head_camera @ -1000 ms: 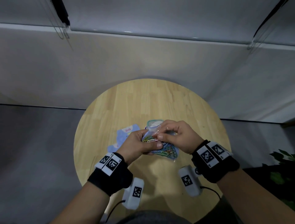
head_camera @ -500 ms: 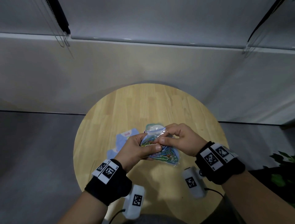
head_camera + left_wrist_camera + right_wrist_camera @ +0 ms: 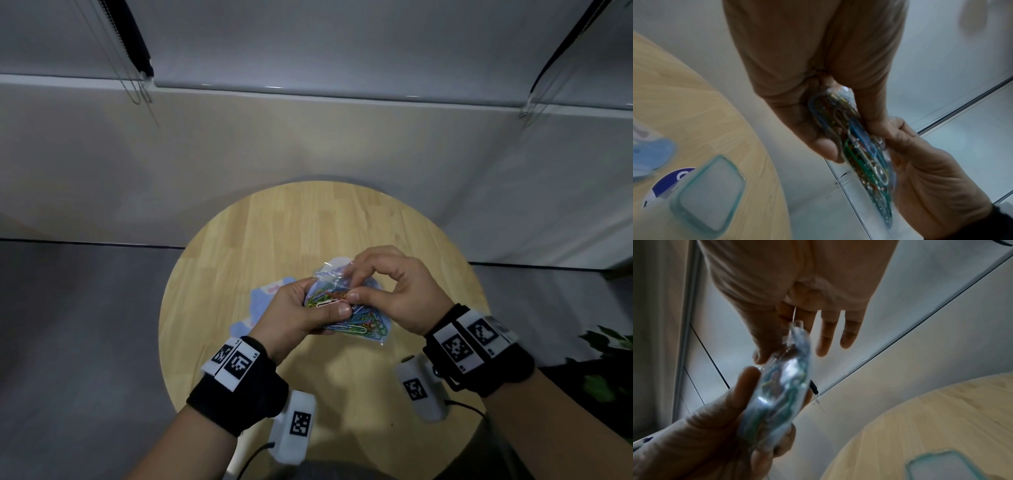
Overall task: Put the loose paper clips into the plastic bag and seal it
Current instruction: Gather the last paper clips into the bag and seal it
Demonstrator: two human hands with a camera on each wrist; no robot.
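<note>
A clear plastic bag (image 3: 356,322) packed with coloured paper clips (image 3: 863,146) is held up above the round wooden table (image 3: 308,233). My left hand (image 3: 301,315) grips its left side, thumb on top and fingers underneath. My right hand (image 3: 387,294) pinches the bag's upper edge between thumb and forefinger, the other fingers spread loosely. In the right wrist view the bag (image 3: 781,391) appears edge-on between both hands. Whether the strip along the top is pressed closed cannot be told.
A pale blue printed card (image 3: 260,301) lies on the table under the hands. A small square tray with a teal rim (image 3: 709,193) sits beside it. A grey wall runs behind the table. A green plant (image 3: 606,359) stands at the right.
Both hands have lifted the bag slightly, and the right hand's pinch has shifted along the bag's top edge. The head view has tilted up a little.
</note>
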